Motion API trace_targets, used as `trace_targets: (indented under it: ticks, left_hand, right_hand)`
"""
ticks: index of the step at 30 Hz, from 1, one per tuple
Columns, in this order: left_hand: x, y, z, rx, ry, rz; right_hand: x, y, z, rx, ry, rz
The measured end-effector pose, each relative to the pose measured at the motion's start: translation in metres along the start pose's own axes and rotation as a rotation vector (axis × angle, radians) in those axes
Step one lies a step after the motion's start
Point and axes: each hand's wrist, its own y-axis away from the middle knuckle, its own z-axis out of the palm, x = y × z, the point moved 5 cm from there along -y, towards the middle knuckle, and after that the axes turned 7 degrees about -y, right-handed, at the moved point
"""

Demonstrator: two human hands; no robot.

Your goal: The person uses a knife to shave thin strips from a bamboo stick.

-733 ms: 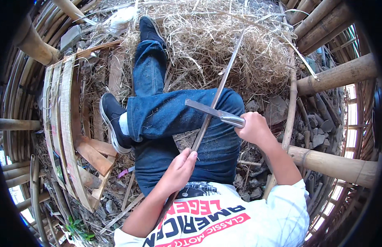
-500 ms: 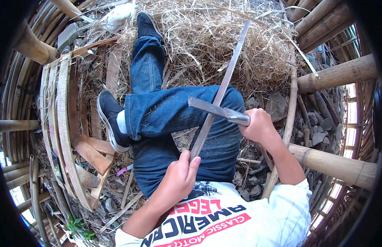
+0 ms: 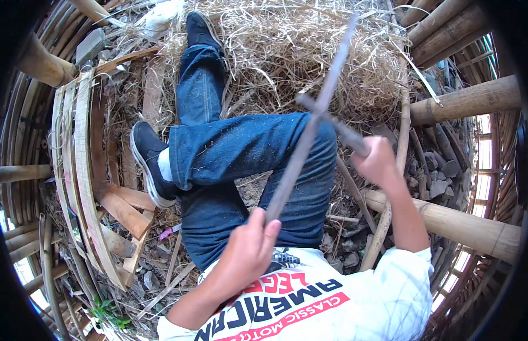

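My left hand (image 3: 249, 244) is closed around the near end of a long, thin, flat grey-brown strip (image 3: 293, 170), held low by my lap. The strip slants up and away to the right, past my bent knee. My right hand (image 3: 379, 163) grips the handle of a knife (image 3: 346, 134) with a short, straight blade. Knife and strip cross just above the knee, the strip appearing to lie over the blade. Motion blurs both, so whether they touch I cannot tell.
Pale curled shavings (image 3: 264, 74) are heaped beyond my legs. A slatted wooden frame (image 3: 85, 170) stands at the left. Thick bamboo poles (image 3: 468, 227) and broken stones (image 3: 437, 184) lie at the right. My crossed legs in jeans (image 3: 235, 148) fill the middle.
The knife has moved away from me along the strip, and my right hand has shifted right. The strip's far end has risen slightly and moved right. My left hand keeps its grip.
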Motion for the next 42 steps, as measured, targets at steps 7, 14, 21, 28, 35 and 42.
trace_targets:
  ticks: [7,14,21,28,35,42]
  left_hand:
    - [0.003,0.006,-0.007,0.080,-0.106,0.062]
    - [0.005,0.006,-0.009,0.131,-0.190,0.098]
    - [-0.001,0.015,0.011,-0.043,-0.129,0.052]
    - [-0.002,0.000,-0.012,0.113,-0.034,0.055]
    - [0.003,0.007,-0.014,0.108,-0.050,0.039]
    - [0.002,0.019,-0.006,0.059,-0.085,0.028]
  right_hand:
    - [-0.021,0.019,0.023,-0.107,-0.025,-0.025]
    - [-0.019,0.000,0.026,-0.068,0.034,-0.105]
    - [0.063,-0.060,-0.024,0.220,0.039,0.209]
    - [-0.025,-0.012,0.015,0.061,-0.095,-0.125]
    - [-0.044,-0.002,0.030,-0.040,-0.037,-0.103]
    - [0.000,-0.047,0.017,0.053,-0.107,0.091]
